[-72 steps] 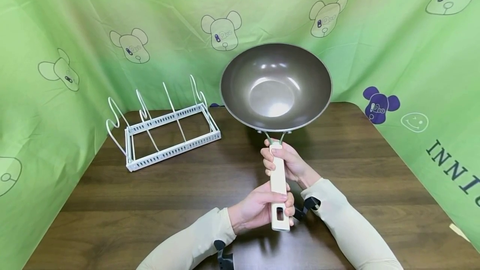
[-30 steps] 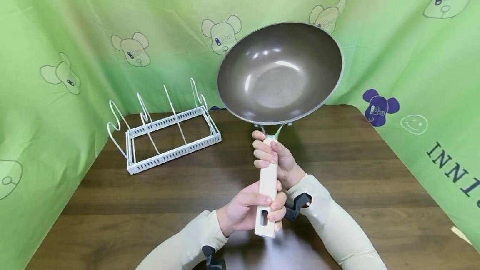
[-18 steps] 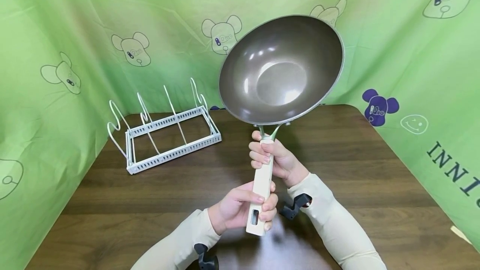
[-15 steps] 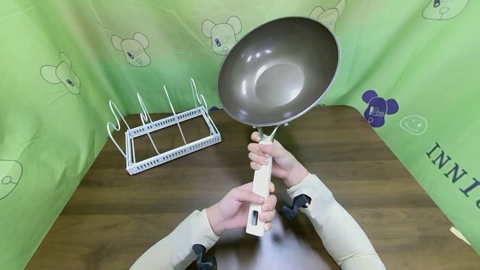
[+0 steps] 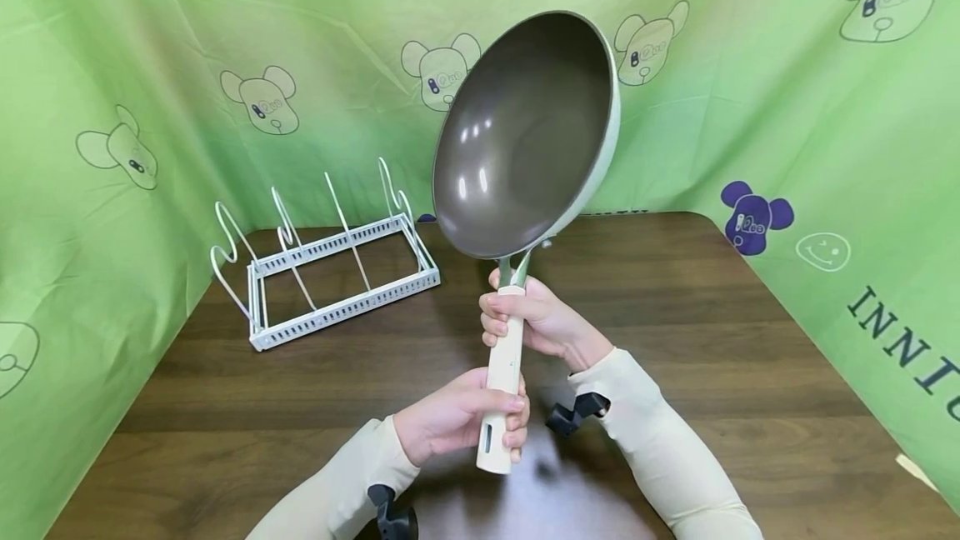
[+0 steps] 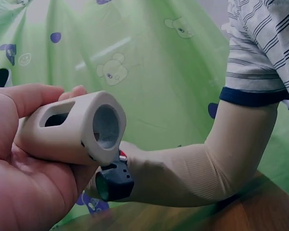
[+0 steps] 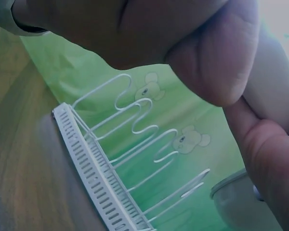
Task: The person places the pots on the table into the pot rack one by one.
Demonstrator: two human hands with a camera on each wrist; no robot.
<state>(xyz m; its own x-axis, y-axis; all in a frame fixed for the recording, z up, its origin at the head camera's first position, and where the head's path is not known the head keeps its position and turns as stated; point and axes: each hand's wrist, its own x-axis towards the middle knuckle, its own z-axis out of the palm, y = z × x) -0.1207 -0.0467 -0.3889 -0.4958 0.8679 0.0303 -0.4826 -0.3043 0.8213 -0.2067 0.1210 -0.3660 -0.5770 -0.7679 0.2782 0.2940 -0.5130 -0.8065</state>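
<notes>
Left grip (image 5: 461, 415) and right grip (image 5: 546, 319) clamp the cream handle (image 5: 506, 352) of a tilted wok (image 5: 525, 140), brown and glossy inside

A deep pan (image 5: 525, 148), dark and glossy inside and pale outside, is held up above the brown wooden table (image 5: 712, 340), tilted with its inside turned partly to the left. The right grip (image 5: 549, 319) is curled around the upper part of the cream handle (image 5: 504, 357), just below the pan, and the left grip (image 5: 453, 412) holds it lower, near the slotted end. On the table to the left stands a white wire rack (image 5: 345, 308). Green cloth (image 5: 337, 23) printed with bear heads hangs behind and on both sides
</notes>
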